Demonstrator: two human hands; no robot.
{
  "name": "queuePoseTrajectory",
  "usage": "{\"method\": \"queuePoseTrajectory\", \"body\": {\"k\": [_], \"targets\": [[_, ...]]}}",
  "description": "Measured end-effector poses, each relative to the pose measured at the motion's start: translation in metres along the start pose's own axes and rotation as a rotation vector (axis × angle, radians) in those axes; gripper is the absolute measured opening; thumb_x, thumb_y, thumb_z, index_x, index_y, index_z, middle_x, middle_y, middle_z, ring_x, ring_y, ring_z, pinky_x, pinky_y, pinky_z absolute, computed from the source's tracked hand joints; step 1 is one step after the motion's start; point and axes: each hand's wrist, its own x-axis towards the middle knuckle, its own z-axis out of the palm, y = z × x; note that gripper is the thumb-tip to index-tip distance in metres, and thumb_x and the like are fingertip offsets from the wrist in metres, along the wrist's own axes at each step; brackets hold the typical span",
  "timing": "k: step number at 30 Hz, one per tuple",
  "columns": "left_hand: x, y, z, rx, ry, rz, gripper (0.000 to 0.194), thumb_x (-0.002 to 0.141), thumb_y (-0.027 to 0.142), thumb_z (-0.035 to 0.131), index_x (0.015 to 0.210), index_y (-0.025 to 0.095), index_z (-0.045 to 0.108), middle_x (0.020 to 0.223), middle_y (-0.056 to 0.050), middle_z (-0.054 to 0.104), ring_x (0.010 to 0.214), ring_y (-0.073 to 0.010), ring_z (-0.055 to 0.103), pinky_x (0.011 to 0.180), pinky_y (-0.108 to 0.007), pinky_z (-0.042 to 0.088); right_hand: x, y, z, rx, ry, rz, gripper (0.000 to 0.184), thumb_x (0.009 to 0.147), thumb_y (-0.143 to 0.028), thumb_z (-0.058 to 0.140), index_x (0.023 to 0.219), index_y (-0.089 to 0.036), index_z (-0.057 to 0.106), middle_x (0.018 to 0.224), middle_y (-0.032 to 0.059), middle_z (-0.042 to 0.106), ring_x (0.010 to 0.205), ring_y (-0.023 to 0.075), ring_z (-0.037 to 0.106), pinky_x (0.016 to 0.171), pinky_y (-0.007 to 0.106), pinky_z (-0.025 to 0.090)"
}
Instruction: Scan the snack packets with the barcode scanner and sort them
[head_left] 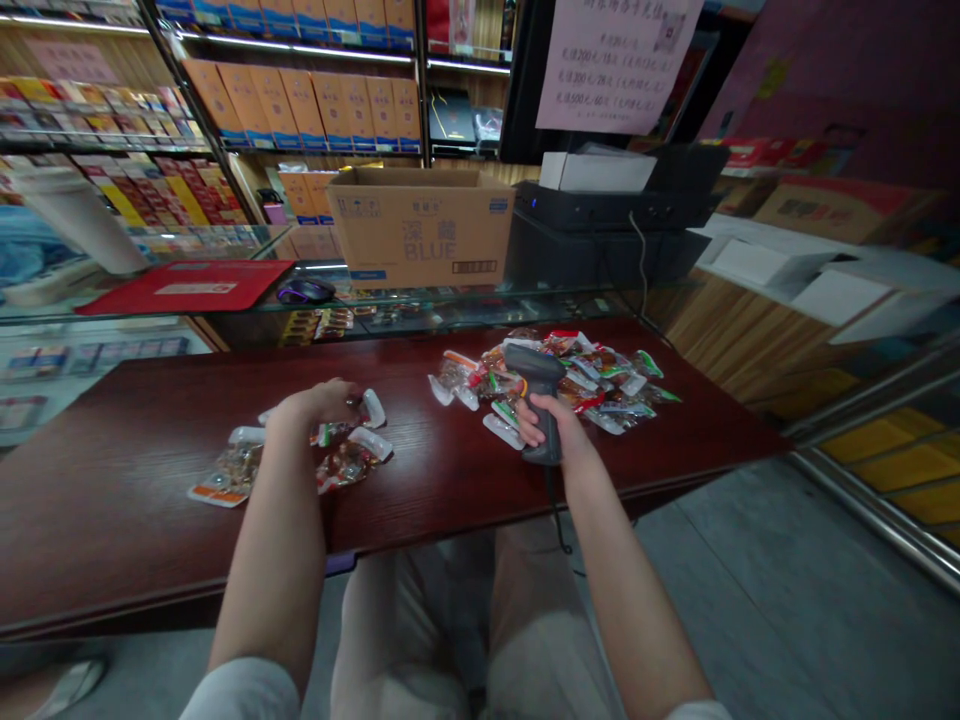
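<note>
The camera was worn on the person's head and faced forward and down, close above the left hand (315,405) and right hand (544,425), looking across the table (150,470) toward the shelves (105,147) at the far side of the room.

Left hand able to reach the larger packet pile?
Probably yes: the left hand sits on the smaller pile, and only bare desk seems to lie before the larger pile. The right hand with its scanner is beside it.
</note>
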Motion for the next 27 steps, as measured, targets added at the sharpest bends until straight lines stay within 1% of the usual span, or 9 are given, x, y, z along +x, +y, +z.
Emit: {"method": "queuePoseTrajectory", "body": {"k": [2, 3, 6, 8, 10, 13, 16, 22, 27], "targets": [[0.001, 0.003, -0.001, 0.069, -0.176, -0.038, 0.012, 0.055, 0.025, 0.070, 0.066, 0.022, 0.065, 0.067, -0.003, 0.069, 0.065, -0.0225, 0.065, 0.064, -0.031, 0.050, 0.000, 0.000, 0.000, -0.003, 0.005, 0.003, 0.028, 0.076, -0.032, 0.065, 0.098, -0.019, 0.052, 0.054, -0.0101, 0.046, 0.032, 0.0046, 0.031, 0.034, 0.020, 0.027], [0.002, 0.008, -0.001, 0.045, -0.181, -0.051, 0.014, 0.057, 0.028, 0.071, 0.067, 0.022, 0.063, 0.069, -0.004, 0.069, 0.068, -0.0238, 0.066, 0.064, -0.031, 0.050, 0.000, 0.000, -0.001, -0.004, 0.003, 0.005, 0.028, 0.076, -0.032, 0.065, 0.098, -0.020, 0.052, 0.053, -0.0102, 0.046, 0.032, 0.0047, 0.031, 0.034, 0.020, 0.028], [0.006, 0.027, 0.003, -0.129, 0.077, -0.075, 0.029, 0.058, 0.037, 0.075, 0.076, 0.021, 0.058, 0.076, -0.005, 0.067, 0.076, -0.0257, 0.066, 0.067, -0.032, 0.050, 0.001, 0.000, -0.003, 0.001, -0.014, 0.007, 0.027, 0.076, -0.032, 0.064, 0.097, -0.020, 0.051, 0.053, -0.0103, 0.046, 0.031, 0.0047, 0.031, 0.034, 0.020, 0.028], [0.009, 0.041, 0.010, -0.379, 0.240, -0.042, 0.035, 0.063, 0.038, 0.075, 0.085, 0.020, 0.054, 0.082, -0.004, 0.066, 0.081, -0.0239, 0.066, 0.070, -0.032, 0.051, 0.002, 0.001, -0.003, 0.003, -0.026, 0.006, 0.026, 0.077, -0.031, 0.063, 0.097, -0.020, 0.051, 0.053, -0.0101, 0.046, 0.031, 0.0049, 0.032, 0.034, 0.020, 0.028], [0.010, 0.054, 0.019, -0.722, 0.304, 0.014, 0.038, 0.068, 0.037, 0.074, 0.092, 0.020, 0.049, 0.087, -0.003, 0.065, 0.082, -0.0208, 0.066, 0.072, -0.032, 0.053, 0.001, 0.002, -0.004, 0.000, -0.036, 0.014, 0.024, 0.078, -0.030, 0.063, 0.095, -0.019, 0.050, 0.053, -0.0096, 0.046, 0.032, 0.0050, 0.033, 0.035, 0.020, 0.029], [0.011, 0.070, 0.031, -1.171, 0.216, 0.069, 0.045, 0.070, 0.038, 0.076, 0.094, 0.022, 0.041, 0.089, -0.002, 0.065, 0.078, -0.0184, 0.067, 0.072, -0.035, 0.055, 0.000, 0.003, -0.003, -0.025, -0.056, 0.035, 0.020, 0.079, -0.030, 0.063, 0.088, -0.019, 0.049, 0.055, -0.0083, 0.047, 0.033, 0.0046, 0.034, 0.035, 0.020, 0.029], [0.011, 0.080, 0.038, -1.386, 0.079, 0.095, 0.043, 0.073, 0.039, 0.074, 0.091, 0.022, 0.039, 0.085, 0.000, 0.064, 0.074, -0.0174, 0.067, 0.072, -0.037, 0.055, -0.001, 0.005, -0.001, -0.063, -0.071, 0.040, 0.020, 0.081, -0.029, 0.064, 0.080, -0.019, 0.047, 0.055, -0.0075, 0.047, 0.033, 0.0044, 0.036, 0.036, 0.019, 0.030], [0.010, 0.092, 0.045, -1.471, -0.013, 0.006, 0.029, 0.072, 0.021, 0.069, 0.089, 0.020, 0.046, 0.077, 0.003, 0.059, 0.068, -0.0130, 0.061, 0.064, -0.027, 0.052, -0.002, 0.006, 0.002, -0.082, -0.087, 0.052, 0.018, 0.082, -0.027, 0.062, 0.089, -0.018, 0.049, 0.056, -0.0083, 0.047, 0.034, 0.0044, 0.036, 0.036, 0.019, 0.030], [0.006, 0.099, 0.050, -1.495, -0.087, 0.015, 0.029, 0.073, 0.018, 0.068, 0.092, 0.020, 0.046, 0.080, 0.003, 0.059, 0.070, -0.0128, 0.061, 0.067, -0.028, 0.052, -0.003, 0.005, 0.004, -0.129, -0.094, 0.122, 0.024, 0.080, -0.029, 0.065, 0.096, -0.017, 0.051, 0.055, -0.0083, 0.048, 0.034, 0.0048, 0.037, 0.035, 0.018, 0.029]]}}
